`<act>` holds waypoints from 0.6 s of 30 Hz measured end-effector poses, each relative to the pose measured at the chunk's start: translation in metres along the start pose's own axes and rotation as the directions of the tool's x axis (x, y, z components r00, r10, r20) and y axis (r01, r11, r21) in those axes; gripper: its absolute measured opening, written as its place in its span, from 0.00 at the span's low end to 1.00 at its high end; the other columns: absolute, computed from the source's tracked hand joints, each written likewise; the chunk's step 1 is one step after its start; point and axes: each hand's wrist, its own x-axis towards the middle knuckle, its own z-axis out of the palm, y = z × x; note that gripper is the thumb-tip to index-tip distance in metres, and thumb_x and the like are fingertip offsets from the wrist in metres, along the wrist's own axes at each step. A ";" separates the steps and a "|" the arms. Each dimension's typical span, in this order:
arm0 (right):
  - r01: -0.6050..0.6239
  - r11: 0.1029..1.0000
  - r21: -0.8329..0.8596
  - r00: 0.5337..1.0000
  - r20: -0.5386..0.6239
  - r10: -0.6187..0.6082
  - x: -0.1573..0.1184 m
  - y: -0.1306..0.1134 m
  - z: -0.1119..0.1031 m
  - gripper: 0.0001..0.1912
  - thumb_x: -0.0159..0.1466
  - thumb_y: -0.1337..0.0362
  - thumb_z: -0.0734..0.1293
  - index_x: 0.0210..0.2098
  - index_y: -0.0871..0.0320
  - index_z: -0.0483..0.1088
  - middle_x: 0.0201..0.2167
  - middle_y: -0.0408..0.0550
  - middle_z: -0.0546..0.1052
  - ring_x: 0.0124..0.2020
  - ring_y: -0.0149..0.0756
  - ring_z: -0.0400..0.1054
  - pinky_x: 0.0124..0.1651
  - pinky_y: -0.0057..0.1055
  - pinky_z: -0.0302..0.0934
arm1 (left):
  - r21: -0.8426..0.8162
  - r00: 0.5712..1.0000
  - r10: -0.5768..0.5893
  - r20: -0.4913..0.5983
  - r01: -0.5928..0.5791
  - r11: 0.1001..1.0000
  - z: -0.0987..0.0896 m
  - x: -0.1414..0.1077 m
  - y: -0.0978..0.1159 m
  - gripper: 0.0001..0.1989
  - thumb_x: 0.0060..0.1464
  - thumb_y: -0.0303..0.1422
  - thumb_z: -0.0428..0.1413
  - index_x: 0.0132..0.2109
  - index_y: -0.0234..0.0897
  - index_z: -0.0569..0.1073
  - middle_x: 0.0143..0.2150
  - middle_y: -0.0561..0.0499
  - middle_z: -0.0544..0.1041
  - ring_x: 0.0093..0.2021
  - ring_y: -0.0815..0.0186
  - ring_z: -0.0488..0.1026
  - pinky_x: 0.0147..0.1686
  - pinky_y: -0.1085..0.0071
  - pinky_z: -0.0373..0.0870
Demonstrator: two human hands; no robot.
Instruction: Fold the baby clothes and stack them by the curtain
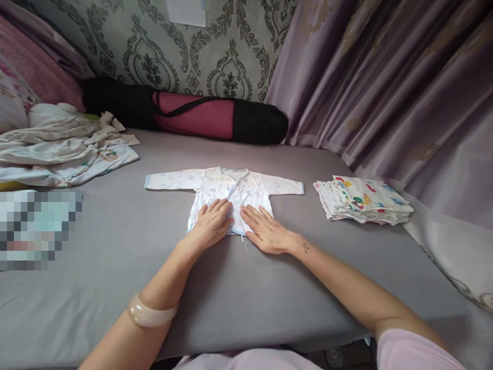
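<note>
A small white baby shirt (234, 182) with pale blue trim and a faint print lies face up on the grey sheet (154, 277), its sleeves stretched out to both sides. Flat on the lower left part of the shirt rests my left hand (213, 222), palm down with fingers extended. My right hand (266, 229) lies on the lower right part, fingers spread and pointing up and left. A narrow strip of shirt shows between the two hands. A thin white tie hangs past the bottom hem. Neither hand grasps anything.
On the right sits a stack of folded printed cloths (372, 200). Crumpled clothes (69, 146) lie at the left, above a pixelated item (38, 226). A black and red long bag (192, 113) lies along the wall. Purple curtains (346, 82) hang at the back right.
</note>
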 end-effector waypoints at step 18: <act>-0.022 0.959 0.283 0.970 -0.227 0.089 -0.032 -0.037 -0.038 0.24 0.74 0.58 0.50 0.61 0.54 0.69 0.63 0.47 0.70 0.66 0.37 0.60 0.68 0.37 0.53 | -0.051 0.954 -0.183 -0.239 0.176 0.983 -0.038 -0.013 -0.024 0.19 0.64 0.38 0.44 0.56 0.36 0.70 0.55 0.39 0.75 0.53 0.52 0.72 0.50 0.60 0.69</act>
